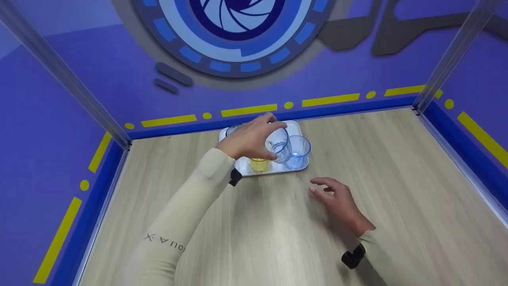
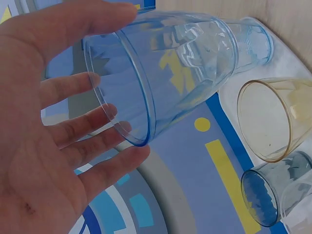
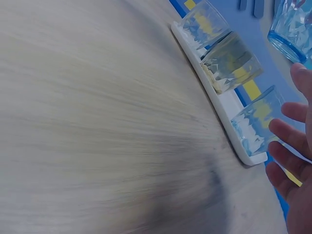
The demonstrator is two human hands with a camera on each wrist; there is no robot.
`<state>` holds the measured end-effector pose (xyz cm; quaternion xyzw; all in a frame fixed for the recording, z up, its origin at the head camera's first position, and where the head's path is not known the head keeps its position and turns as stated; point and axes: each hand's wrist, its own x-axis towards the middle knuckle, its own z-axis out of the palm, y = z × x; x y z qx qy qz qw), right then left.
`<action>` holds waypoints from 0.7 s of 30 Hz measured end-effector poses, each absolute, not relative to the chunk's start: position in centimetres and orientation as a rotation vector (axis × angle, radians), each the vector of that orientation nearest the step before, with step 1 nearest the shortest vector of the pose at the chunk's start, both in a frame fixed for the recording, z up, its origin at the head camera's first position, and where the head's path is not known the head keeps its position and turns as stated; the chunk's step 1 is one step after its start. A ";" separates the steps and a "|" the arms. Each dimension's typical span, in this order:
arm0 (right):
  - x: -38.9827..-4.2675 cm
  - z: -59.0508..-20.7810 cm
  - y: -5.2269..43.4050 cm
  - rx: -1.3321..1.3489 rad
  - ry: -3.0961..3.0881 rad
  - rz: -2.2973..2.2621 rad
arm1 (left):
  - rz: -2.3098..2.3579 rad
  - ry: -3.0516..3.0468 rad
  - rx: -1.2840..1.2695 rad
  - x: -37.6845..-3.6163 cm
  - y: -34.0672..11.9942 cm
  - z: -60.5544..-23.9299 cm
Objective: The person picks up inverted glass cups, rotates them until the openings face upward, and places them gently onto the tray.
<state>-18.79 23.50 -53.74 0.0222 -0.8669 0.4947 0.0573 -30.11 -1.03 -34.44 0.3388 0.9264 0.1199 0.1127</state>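
Note:
My left hand (image 1: pixel 250 139) grips a light-blue clear glass (image 2: pixel 170 63) around its rim, thumb on one side and fingers on the other. In the right wrist view that blue glass (image 3: pixel 287 41) hangs tilted, higher than the other glasses. Below it stands a white tray (image 1: pixel 274 172) bearing a second blue glass (image 1: pixel 302 147) at the right and a yellow glass (image 1: pixel 260 165) at the front. A grey-blue glass (image 2: pixel 261 197) and a colourless glass (image 2: pixel 300 204) are also there, mostly hidden by my hand in the head view. My right hand (image 1: pixel 337 200), holding nothing, hovers before the tray with fingers loosely bent.
The tray sits at the back of a wood-grain table (image 1: pixel 270 238), close to a purple printed wall (image 1: pixel 222 95). Side walls with metal corner posts (image 1: pixel 71 75) border the table left and right. A black wrist camera (image 1: pixel 353 256) sits on the right forearm.

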 end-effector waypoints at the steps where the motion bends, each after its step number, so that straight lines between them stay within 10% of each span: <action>1: -18.8 -53.8 23.5 0.062 -2.628 1.503 | 0.355 2.724 0.993 -30.2 -1.0 -34.4; 21: -18.9 -54.4 23.3 0.028 -2.631 1.569 | 0.395 2.774 0.929 -32.5 0.1 -34.1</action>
